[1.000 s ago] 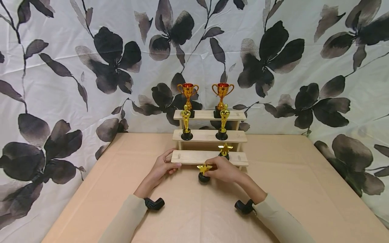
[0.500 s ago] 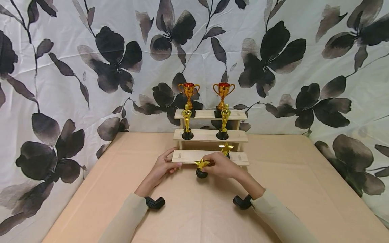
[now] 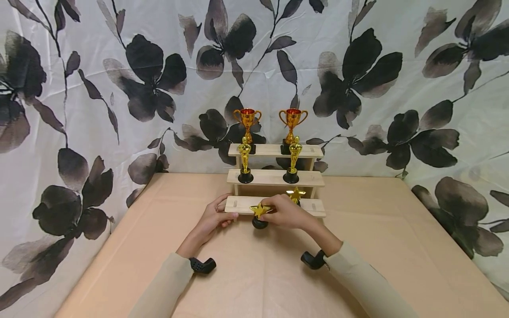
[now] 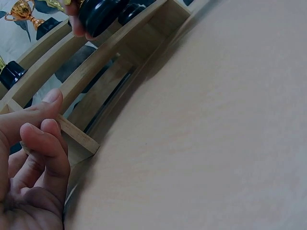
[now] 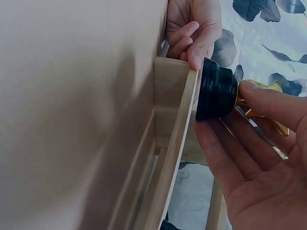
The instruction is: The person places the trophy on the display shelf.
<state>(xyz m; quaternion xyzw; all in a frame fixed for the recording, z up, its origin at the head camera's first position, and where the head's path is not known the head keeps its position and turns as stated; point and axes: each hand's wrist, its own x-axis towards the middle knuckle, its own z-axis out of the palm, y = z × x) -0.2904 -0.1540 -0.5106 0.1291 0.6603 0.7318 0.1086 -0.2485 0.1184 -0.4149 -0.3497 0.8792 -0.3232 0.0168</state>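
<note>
In the head view, my right hand pinches a gold star trophy with a round black base. The trophy overlaps the front edge of the lowest step of a three-tier wooden display stand. The right wrist view has its black base right at the board's edge, thumb on the gold stem. My left hand holds the left end of that step; the left wrist view shows its thumb against the board and the fingers curled beside it. A second star trophy stands on the step's right part, partly hidden by my right hand.
Two gold figure trophies stand on the middle step, one left and one right. Behind them, two gold cup trophies stand on the top step. The table has a beige cover; a floral cloth hangs behind.
My right hand has lifted the star trophy slightly and moved it left and toward the lowest step. The left hand stays at the stand's end.
</note>
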